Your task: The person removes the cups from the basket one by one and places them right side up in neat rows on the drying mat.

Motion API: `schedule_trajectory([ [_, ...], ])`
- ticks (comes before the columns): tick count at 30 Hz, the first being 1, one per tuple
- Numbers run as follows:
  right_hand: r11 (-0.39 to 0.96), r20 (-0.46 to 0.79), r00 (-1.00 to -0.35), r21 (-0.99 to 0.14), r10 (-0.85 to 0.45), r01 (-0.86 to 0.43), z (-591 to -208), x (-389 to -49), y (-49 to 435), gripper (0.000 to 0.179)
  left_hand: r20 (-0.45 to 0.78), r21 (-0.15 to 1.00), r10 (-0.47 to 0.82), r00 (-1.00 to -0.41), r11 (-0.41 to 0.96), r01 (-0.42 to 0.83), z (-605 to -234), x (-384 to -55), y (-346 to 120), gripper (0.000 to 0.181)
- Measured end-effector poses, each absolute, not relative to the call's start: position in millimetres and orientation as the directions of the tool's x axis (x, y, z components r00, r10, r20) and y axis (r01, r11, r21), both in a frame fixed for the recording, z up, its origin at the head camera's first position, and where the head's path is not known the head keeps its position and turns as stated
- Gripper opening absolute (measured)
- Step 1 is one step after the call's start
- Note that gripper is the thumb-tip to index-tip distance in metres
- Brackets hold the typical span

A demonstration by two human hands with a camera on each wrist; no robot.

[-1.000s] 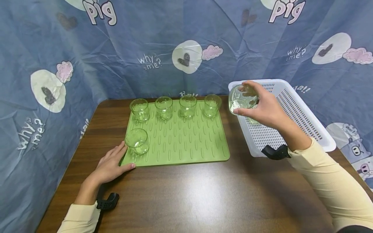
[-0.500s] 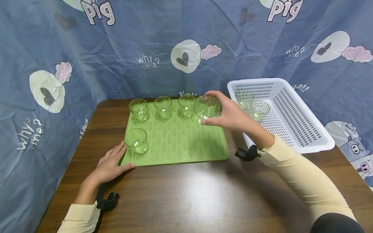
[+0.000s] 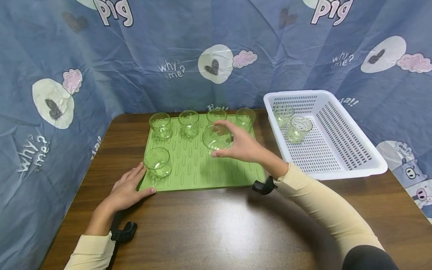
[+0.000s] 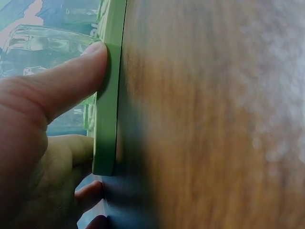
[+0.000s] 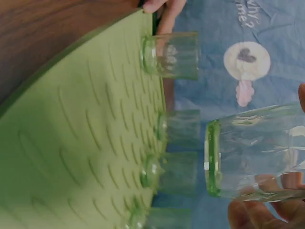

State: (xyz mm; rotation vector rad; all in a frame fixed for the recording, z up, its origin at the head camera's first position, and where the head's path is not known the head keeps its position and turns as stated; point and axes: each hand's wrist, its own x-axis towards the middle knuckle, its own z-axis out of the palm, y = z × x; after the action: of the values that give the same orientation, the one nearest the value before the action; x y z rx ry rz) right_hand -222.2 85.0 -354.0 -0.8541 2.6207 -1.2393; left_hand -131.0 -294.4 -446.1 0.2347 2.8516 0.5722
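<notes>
My right hand (image 3: pixel 245 147) grips a clear green-tinted drinking glass (image 3: pixel 212 143) between thumb and fingers, upright over the green ridged mat (image 3: pixel 192 173). In the right wrist view, that glass (image 5: pixel 252 152) hangs above the mat, its base apart from it. My left hand (image 3: pixel 125 190) rests at the mat's front left corner; the left wrist view has its thumb (image 4: pixel 78 71) on the mat edge and its other fingers beside it. Close to those fingers stands one glass (image 3: pixel 158 164). Along the mat's back edge is a row of several glasses (image 3: pixel 189 125), one partly hidden behind the held glass.
On the right of the brown wooden table (image 3: pixel 202 232) stands a white slotted plastic basket (image 3: pixel 357 150). Two glasses (image 3: pixel 298 130) are in its back left part. A blue printed cloth (image 3: pixel 135 56) hangs behind the table and down its sides.
My right hand has carried the glass leftward from above the basket to over the middle of the mat, passing in front of the back row. The left hand stays in place.
</notes>
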Motion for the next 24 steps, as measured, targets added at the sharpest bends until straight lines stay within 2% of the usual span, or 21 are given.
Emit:
schedule_trajectory([
  [9,0.392,0.108,-0.822,-0.839,-0.559,-0.378,-379,-234,55,0.089,-0.19,0.395,0.194,-0.962,0.912,0.106,-448,-133,-295,0.093],
  [24,0.377,0.123,-0.804,-0.835,-0.582,-0.401,-393,-234,30,0.09,-0.186,0.392,0.197,-0.962,0.913,0.111,-448,-133,-296,0.093],
])
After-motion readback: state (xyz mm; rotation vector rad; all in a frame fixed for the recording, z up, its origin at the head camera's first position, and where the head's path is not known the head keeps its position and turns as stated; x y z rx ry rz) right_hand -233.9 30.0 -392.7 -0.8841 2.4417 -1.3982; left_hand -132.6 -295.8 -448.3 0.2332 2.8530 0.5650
